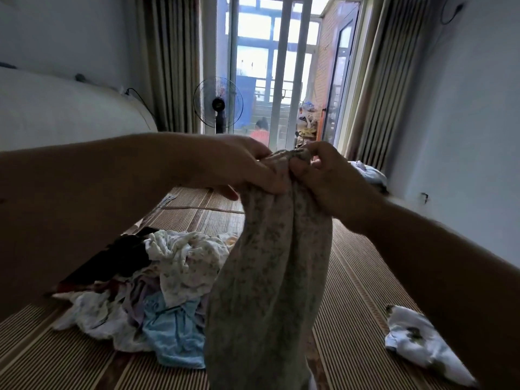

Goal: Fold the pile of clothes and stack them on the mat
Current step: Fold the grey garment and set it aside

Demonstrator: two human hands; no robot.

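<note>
Head view shows both of my hands raised in front of me, pinching the top edge of one grey flowered garment (270, 263). My left hand (239, 167) closes thumb and fingers on the bunched edge from the left; my right hand (323, 178) clenches the same edge just beside it, so the two grips nearly touch. The garment hangs straight down in two soft lobes, its lower end out of frame. I judge it light, limp and non-slippery: it holds no shape, so it will collapse wherever it is not supported. Recommended hold: slide the hands apart along the top hem to the two corners, then lay it flat. The unfolded pile (157, 280) lies on the woven mat (351, 291) below and left of the garment. A white printed piece (416, 342) lies apart on the mat at the right; I cannot tell whether it is folded.
</note>
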